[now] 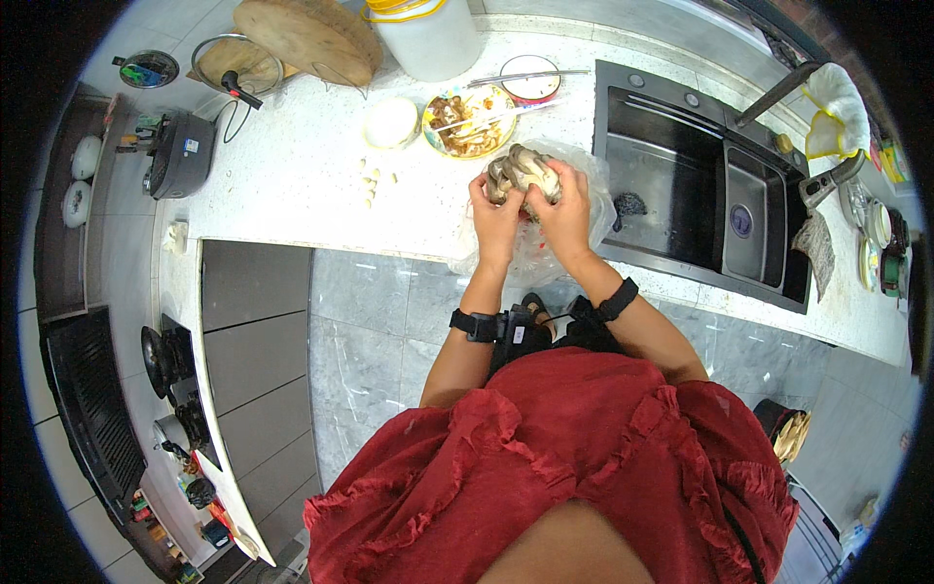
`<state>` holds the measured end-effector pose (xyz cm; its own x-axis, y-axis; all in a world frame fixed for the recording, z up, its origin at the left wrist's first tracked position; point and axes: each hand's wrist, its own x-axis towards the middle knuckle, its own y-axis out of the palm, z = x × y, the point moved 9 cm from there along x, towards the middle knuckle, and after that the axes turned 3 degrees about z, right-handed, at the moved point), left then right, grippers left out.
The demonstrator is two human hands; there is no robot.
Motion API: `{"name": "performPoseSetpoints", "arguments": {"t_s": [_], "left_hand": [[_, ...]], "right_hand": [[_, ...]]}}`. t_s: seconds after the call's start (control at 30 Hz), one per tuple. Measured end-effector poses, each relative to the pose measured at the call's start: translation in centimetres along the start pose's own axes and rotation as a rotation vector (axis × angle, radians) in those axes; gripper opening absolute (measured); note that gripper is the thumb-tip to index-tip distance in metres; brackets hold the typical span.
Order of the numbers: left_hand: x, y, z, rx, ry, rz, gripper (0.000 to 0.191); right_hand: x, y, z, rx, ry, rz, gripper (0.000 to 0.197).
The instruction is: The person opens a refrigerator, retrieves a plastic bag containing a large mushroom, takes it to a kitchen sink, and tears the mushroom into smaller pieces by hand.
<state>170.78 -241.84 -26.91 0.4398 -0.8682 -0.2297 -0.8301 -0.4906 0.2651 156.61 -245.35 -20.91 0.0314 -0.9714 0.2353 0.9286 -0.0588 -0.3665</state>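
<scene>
Between my two hands is a cluster of grey-capped oyster mushrooms (pixel 527 169). My left hand (pixel 498 219) grips its left side, thumb toward the middle. On the right side, my right hand (pixel 563 208) holds it with the fingers wrapped around the back. Below the cluster a clear plastic bag (pixel 595 208) is spread on the white counter and hangs over its front edge. Just behind the hands sits a patterned plate (pixel 467 150) of brown food pieces, with chopsticks laid across it. Several garlic cloves (pixel 369 186) lie on the counter to the left.
A dark double sink (pixel 660 219) adjoins the bag on the right, with a scrubber (pixel 629 206) inside. Behind stand a white bowl (pixel 392 123), a red-rimmed bowl (pixel 531 86) under chopsticks, a white bucket (pixel 430 44) and a round wooden chopping board (pixel 314 36). A rice cooker (pixel 182 157) is far left.
</scene>
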Motion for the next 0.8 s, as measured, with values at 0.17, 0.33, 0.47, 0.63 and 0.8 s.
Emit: {"name": "performPoseSetpoints", "arguments": {"t_s": [0.17,0.33,0.47,0.63,0.8], "left_hand": [[-0.3,-0.4,-0.8,0.068,0.061,-0.097,0.046],[-0.4,-0.9,-1.2,0.129,0.099,-0.116,0.047],[-0.5,-1.0,-1.5,0.197,0.128,-0.142,0.046],[-1.0,-0.7,-1.8,0.144,0.100,-0.155,0.047],[-1.3,0.3,-2.0,0.036,0.084,-0.068,0.048]], "right_hand": [[-0.3,-0.4,0.9,-0.034,-0.086,-0.045,0.037],[-0.1,-0.3,0.1,0.070,-0.015,-0.045,0.036],[-0.2,-0.3,-0.9,0.159,0.063,-0.039,0.035],[-0.2,-0.1,-0.8,0.145,0.053,-0.019,0.036],[-0.2,-0.7,0.4,0.063,-0.053,-0.056,0.036]]}}
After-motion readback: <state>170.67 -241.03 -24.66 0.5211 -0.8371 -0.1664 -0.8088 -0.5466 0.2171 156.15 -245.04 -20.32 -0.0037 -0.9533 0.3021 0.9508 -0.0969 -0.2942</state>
